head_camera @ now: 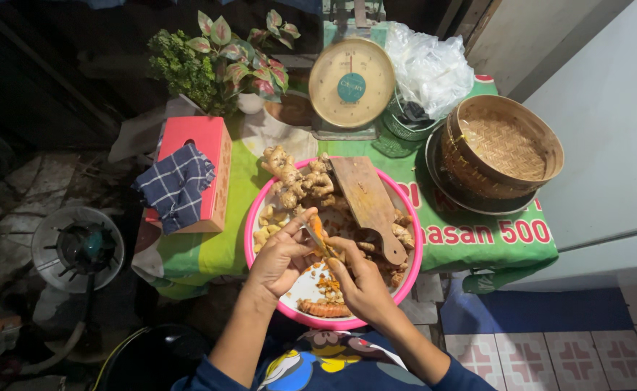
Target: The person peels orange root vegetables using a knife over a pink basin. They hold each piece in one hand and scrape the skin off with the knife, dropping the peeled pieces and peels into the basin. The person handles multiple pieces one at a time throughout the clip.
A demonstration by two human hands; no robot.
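Pink round plastic basin point(254, 217) on tabletop: knobbly ginger roots point(293, 177), wooden cutting board point(365, 199); left hand point(282, 257) closed on an orange turmeric piece point(317, 226) over the basin middle, right hand point(362, 286) curled beside it, its grip unclear. Red rectangular box point(210, 141) left under checked cloth point(175, 185). Behind: round-dial scale point(351, 83), woven bamboo basket point(503, 148), green printed banner point(478, 235) as cover
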